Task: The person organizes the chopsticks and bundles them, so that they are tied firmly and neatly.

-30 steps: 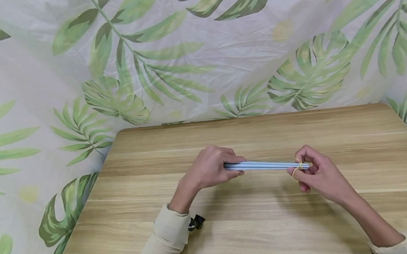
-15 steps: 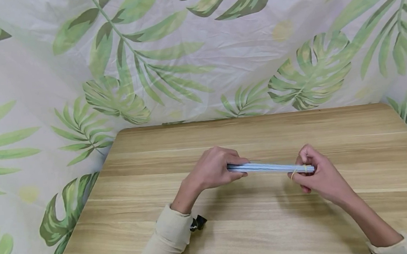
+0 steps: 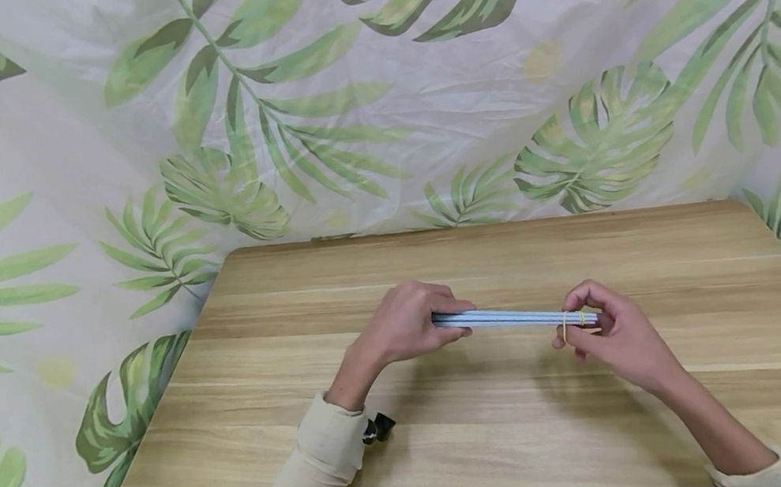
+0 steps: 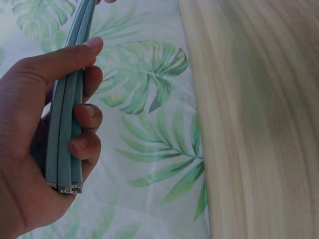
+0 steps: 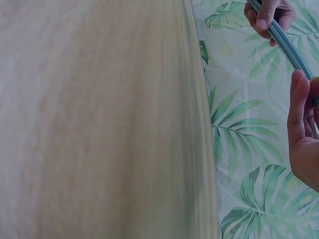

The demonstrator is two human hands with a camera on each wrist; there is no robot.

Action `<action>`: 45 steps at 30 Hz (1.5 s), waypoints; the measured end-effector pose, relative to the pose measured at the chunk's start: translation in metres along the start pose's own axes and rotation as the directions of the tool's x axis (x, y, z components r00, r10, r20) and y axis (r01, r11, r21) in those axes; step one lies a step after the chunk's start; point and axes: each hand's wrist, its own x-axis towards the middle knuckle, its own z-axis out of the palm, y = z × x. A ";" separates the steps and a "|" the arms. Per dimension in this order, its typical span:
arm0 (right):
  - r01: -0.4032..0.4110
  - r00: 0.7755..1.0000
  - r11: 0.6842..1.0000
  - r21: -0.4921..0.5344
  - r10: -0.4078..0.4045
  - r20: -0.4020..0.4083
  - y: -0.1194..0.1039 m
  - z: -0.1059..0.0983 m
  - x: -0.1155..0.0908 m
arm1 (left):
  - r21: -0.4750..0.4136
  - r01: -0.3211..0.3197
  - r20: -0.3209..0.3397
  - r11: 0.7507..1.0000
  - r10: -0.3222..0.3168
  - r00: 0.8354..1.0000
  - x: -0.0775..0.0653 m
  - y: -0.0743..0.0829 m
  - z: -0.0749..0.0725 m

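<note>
Well, over the wooden tabletop [image 3: 456,459], clear of its surface, my left hand [image 3: 409,322] grips one end of a bundle of slim blue sticks [image 3: 501,317], probably chopsticks. The thumb lies across them and the fingers curl round the far side; that firm hold should stay, keeping the butts level. The bundle runs nearly level across to my right hand [image 3: 611,335], whose bent finger and thumb hold a loop of yellow elastic band [image 3: 565,330] stretched around the sticks near their other end. Another turn already circles them just beside the tip. To work this loop well, I judge, I should spread finger and thumb evenly, keep the band square to the sticks, and ease it off gradually so nothing snaps or fans apart.

Compared with half a second ago, the tabletop looks the same and my left hand sits only slightly farther left. The bundle's banded end is a touch higher and farther left. The loop changes most: slanting and slack by the thumb then, it now stands upright, drawn between finger and thumb.
</note>
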 end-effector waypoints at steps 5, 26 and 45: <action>0.040 0.998 0.993 0.110 -0.034 -0.054 0.004 -0.003 0.000 | 0.022 -0.003 -0.032 1.000 0.004 0.999 -0.001 -0.003 -0.002; 0.043 0.987 0.976 0.214 -0.009 -0.160 0.002 -0.010 0.000 | 0.038 0.018 -0.064 0.999 -0.015 0.998 -0.002 -0.004 -0.008; -0.035 0.995 0.999 0.007 0.035 -0.089 0.002 -0.009 0.002 | 0.059 0.002 -0.033 0.998 0.000 0.999 -0.002 -0.002 -0.007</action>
